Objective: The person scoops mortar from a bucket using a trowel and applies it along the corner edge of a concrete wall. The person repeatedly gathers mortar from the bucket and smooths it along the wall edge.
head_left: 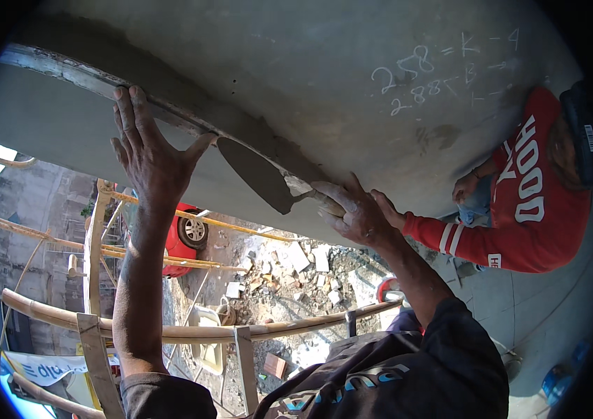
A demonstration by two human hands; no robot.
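My left hand (150,146) presses against a long metal straightedge (80,71) along the grey plastered beam (66,115), fingers stretched out and spread, thumb at the bar's lower side. My right hand (352,213) grips the handle of a pointed trowel (254,171), whose blade lies just below the straightedge, its tip near my left thumb. A dark band of plaster runs along the bar's upper side, beside a grey surface (324,56) with chalk writing.
A co-worker in red sleeves (520,223) crouches at right, one hand near mine. Bamboo rails (206,335) and posts (94,251) stand below me. Further down are a red car (178,258), rubble (303,279) and a pale tub (209,349). Blue bottles (555,384) sit lower right.
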